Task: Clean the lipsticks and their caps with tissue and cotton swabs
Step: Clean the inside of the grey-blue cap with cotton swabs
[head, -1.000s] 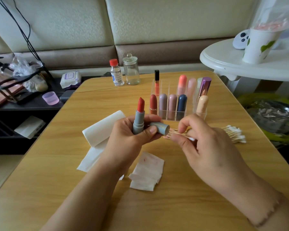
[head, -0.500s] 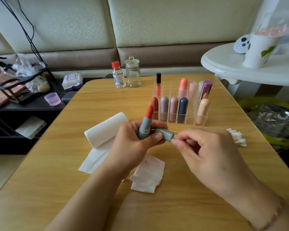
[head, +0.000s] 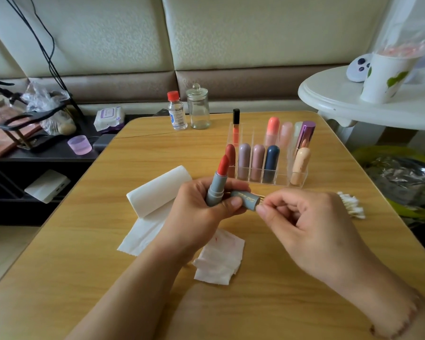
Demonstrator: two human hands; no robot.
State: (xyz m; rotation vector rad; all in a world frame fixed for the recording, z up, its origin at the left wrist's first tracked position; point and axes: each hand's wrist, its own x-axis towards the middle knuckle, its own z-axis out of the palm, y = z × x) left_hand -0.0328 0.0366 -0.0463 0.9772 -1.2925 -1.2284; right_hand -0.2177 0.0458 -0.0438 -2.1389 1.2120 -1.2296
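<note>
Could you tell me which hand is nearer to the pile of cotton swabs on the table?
Right. The right hand is just beside the pile of cotton swabs; the left hand is farther away, beyond the right.

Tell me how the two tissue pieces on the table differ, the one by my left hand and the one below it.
The folded tissue is clean white, while the small tissue square carries red smears. The folded tissue is larger, with a rolled-over top edge; the small tissue square lies crumpled and flatter. The folded tissue sits farther from the person, partly under the left hand. Both are white and rest on the wooden table.
</note>
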